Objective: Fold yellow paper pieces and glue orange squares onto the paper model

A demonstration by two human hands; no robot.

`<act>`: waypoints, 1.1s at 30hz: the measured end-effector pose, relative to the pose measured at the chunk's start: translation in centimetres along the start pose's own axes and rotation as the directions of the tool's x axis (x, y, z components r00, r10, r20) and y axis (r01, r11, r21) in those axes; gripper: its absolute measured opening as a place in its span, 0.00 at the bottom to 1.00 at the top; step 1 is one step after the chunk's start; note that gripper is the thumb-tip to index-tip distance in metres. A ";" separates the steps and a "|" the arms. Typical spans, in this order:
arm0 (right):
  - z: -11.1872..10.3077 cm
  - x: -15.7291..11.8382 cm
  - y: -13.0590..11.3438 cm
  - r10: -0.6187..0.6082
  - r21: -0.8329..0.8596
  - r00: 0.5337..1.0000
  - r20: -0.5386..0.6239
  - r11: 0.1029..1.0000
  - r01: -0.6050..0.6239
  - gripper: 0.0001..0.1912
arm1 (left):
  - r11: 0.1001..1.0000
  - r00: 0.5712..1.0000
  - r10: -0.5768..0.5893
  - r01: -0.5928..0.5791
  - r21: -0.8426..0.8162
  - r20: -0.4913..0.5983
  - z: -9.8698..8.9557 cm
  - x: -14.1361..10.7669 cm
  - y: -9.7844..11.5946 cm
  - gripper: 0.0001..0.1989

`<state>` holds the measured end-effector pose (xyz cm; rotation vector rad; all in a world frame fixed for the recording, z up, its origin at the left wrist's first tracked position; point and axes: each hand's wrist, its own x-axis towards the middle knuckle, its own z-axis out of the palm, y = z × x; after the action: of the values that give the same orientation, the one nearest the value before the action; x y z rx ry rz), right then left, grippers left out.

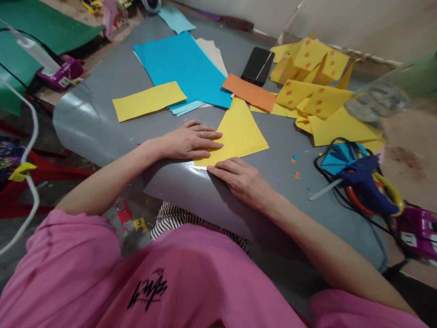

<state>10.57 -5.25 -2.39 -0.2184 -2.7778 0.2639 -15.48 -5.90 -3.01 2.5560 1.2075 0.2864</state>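
Note:
A folded yellow paper (241,132) lies on the grey table sheet in front of me. My left hand (193,140) rests flat on its left side, fingers stretched out, a ring on one finger. At the near edge of the paper, my right hand (241,180) is closed, its fingers held together and pointing left. A thin silver blade (198,167) sticks out from under those fingertips, along the paper's lower edge. Any handle it has is hidden by the hand.
Beyond lie a yellow strip (148,101), blue sheets (180,64), an orange strip (250,92) and a black phone (258,65). Spotted yellow paper pieces (314,95) are heaped at the back right. A blue glue gun (367,180) with a black cord and scissors (389,193) sit at right.

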 end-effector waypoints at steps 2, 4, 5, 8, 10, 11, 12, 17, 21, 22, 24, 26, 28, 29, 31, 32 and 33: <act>-0.3 0.1 0.2 -0.026 -0.011 0.999 0.022 1.000 0.026 0.21 | 1.000 1.000 0.000 0.000 -0.002 0.004 -0.1 0.0 0.0 0.23; -0.6 0.1 0.3 -0.035 -0.013 0.998 0.044 0.999 0.036 0.21 | 1.000 1.000 -0.005 0.005 -0.003 0.011 -0.1 0.0 0.0 0.24; -0.8 0.0 0.3 -0.041 -0.007 0.998 0.052 0.999 0.041 0.21 | 1.000 1.000 -0.008 0.008 -0.003 0.014 -0.2 0.1 0.1 0.24; -1.1 -0.3 0.3 -0.078 0.022 0.994 0.071 0.997 0.077 0.21 | 1.000 1.000 -0.018 0.018 -0.008 0.022 -0.2 0.1 0.1 0.24; -1.0 -0.6 0.3 -0.099 0.033 0.993 0.063 0.995 0.097 0.20 | 1.000 0.999 -0.019 0.019 -0.008 0.031 -0.2 0.0 0.1 0.24; -1.0 -0.7 0.3 -0.093 0.033 0.994 0.051 0.995 0.091 0.19 | 1.000 0.999 -0.020 0.020 -0.005 0.032 -0.3 0.0 0.1 0.24; -0.9 -0.8 0.2 -0.073 0.032 0.997 0.039 0.997 0.071 0.17 | 1.000 0.999 -0.023 0.023 -0.002 0.028 -0.3 -0.1 0.1 0.24; -2.1 -1.8 -0.7 0.152 0.104 0.980 0.126 0.981 -0.166 0.09 | 0.994 0.994 -0.108 0.108 -0.005 -0.030 -0.7 -0.1 1.0 0.32; -4.8 -4.1 0.3 0.281 0.150 0.938 0.202 0.938 -0.313 0.08 | 0.955 0.955 -0.296 0.296 -0.002 -0.013 -1.4 0.6 2.1 0.34; -5.5 -4.9 1.2 0.328 0.114 0.930 0.164 0.931 -0.348 0.08 | 0.939 0.939 -0.343 0.343 -0.020 -0.003 -1.7 0.9 2.3 0.33; -6.8 -6.6 4.1 0.464 -0.006 0.886 0.022 0.886 -0.463 0.08 | 0.902 0.905 -0.423 0.425 -0.073 0.046 -2.2 1.5 2.7 0.30; -7.7 -8.4 7.6 0.596 -0.148 0.788 -0.154 0.775 -0.614 0.08 | 0.862 0.869 -0.479 0.492 -0.119 0.123 -2.8 2.0 3.0 0.26; -8.3 -10.1 11.0 0.663 -0.252 0.683 -0.308 0.635 -0.730 0.08 | 0.840 0.845 -0.503 0.528 -0.129 0.180 -3.5 2.4 3.1 0.22; -8.5 -10.7 12.3 0.673 -0.258 0.656 -0.342 0.604 -0.754 0.09 | 0.835 0.838 -0.510 0.536 -0.122 0.193 -3.8 2.6 3.2 0.20; -8.6 -11.4 13.9 0.673 -0.260 0.622 -0.400 0.567 -0.782 0.10 | 0.841 0.842 -0.506 0.530 -0.110 0.189 -4.5 2.9 3.4 0.18; -8.6 -11.4 14.1 0.659 -0.253 0.620 -0.425 0.572 -0.781 0.11 | 0.848 0.850 -0.495 0.518 -0.115 0.179 -4.9 3.2 3.6 0.18; -8.6 -11.3 14.0 0.638 -0.241 0.625 -0.449 0.588 -0.773 0.14 | 0.856 0.860 -0.481 0.502 -0.124 0.169 -5.1 3.6 3.9 0.19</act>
<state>25.74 7.59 -0.98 -1.3915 -2.2264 -0.1854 -11.94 -4.50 3.35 1.9985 1.6528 0.0895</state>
